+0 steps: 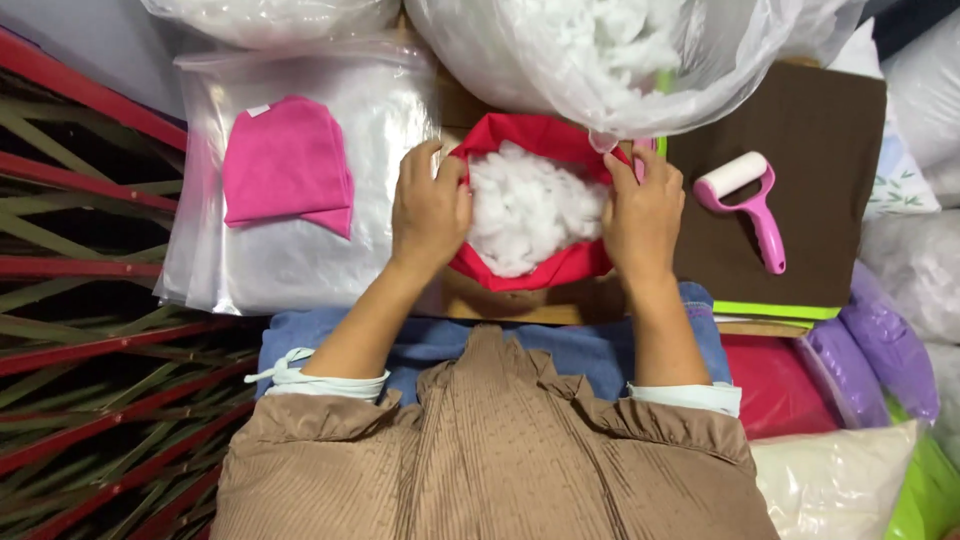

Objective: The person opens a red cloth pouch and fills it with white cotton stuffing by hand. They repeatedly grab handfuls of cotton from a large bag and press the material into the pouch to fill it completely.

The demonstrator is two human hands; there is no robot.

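A red fabric cover (540, 268) lies open on the wooden table in front of me, filled with white fluffy stuffing (530, 205). My left hand (428, 212) grips the cover's left rim. Its right rim is held by my right hand (642, 218). Together they keep the opening spread. A large clear plastic bag of white stuffing (610, 55) sits just behind the cover, touching its far edge.
A pink folded cloth (285, 165) lies on a stack of clear plastic bags (300, 260) at the left. A pink lint roller (748, 200) rests on brown fabric (820, 130) at the right. Packed cushions (850, 480) crowd the right side. Red metal framing (90, 330) stands at the left.
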